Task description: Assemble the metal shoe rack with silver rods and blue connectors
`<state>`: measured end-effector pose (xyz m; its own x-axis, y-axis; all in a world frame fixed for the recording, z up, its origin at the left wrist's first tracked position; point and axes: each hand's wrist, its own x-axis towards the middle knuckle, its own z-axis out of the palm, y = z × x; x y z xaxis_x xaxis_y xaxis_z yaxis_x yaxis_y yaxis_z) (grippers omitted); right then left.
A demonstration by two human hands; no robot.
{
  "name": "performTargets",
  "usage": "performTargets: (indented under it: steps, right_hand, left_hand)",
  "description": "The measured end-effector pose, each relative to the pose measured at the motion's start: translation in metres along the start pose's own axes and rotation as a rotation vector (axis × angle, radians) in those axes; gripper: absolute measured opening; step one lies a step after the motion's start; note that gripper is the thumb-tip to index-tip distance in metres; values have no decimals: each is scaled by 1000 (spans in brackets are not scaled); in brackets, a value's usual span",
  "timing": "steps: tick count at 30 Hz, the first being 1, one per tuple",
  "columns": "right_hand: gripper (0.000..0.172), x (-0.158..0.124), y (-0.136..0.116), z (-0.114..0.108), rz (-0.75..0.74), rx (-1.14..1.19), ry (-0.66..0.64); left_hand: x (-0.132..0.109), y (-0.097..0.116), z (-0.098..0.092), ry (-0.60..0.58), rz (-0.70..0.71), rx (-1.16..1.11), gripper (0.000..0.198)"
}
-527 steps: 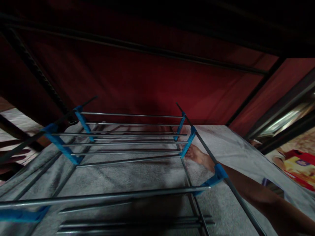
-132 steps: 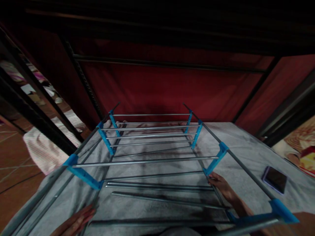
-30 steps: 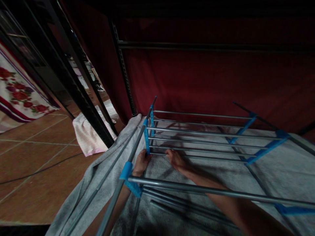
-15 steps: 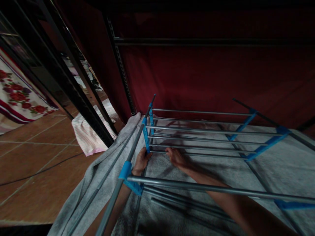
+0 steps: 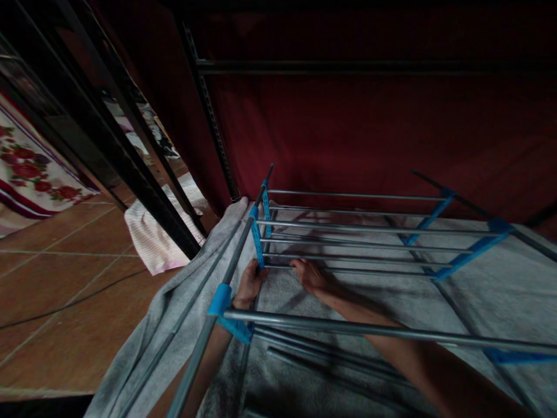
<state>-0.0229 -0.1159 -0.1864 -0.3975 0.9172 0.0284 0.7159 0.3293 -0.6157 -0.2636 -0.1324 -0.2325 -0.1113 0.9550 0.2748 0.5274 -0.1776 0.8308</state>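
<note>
A rack of grey metal tubes joined by blue plastic brackets lies on a grey blanket [image 5: 365, 296]. My left hand [image 5: 249, 284] is closed around the lower end of a blue bracket [image 5: 257, 241] on the rack's left side. Just to its right, my right hand [image 5: 308, 276] pinches the lowest thin rod [image 5: 374, 271] near where that rod meets the bracket. A thicker tube [image 5: 331, 325] crosses in front of both forearms, with another blue bracket [image 5: 220, 301] at its left end. Part of the left fingers is hidden behind the bracket.
Several loose metal tubes [image 5: 322, 351] lie on the blanket under the front tube. Behind the rack hangs a dark red cloth [image 5: 369, 133] on a black metal frame [image 5: 209, 116]. A striped cloth [image 5: 161, 238] and a cable [image 5: 82, 299] lie on the tiled floor at left.
The view has shifted slightly. Both hands keep their places on the bracket and the rod, with no clear movement of the rack.
</note>
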Motion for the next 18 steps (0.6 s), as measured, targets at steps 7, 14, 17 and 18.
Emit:
performTargets:
  steps: [7, 14, 17, 18]
  right_hand:
    - [40, 1, 5, 0, 2, 51, -37]
    - [42, 1, -1, -4, 20, 18, -72]
    - [37, -1, -4, -5, -6, -7, -61]
    - [33, -2, -6, -6, -9, -20, -49]
  left_hand:
    - [-1, 4, -2, -11, 3, 0, 13]
    - [-2, 4, -1, -29, -40, 7, 21]
    - [-2, 4, 0, -27, -31, -2, 21]
    - [-2, 5, 0, -28, -31, -9, 21]
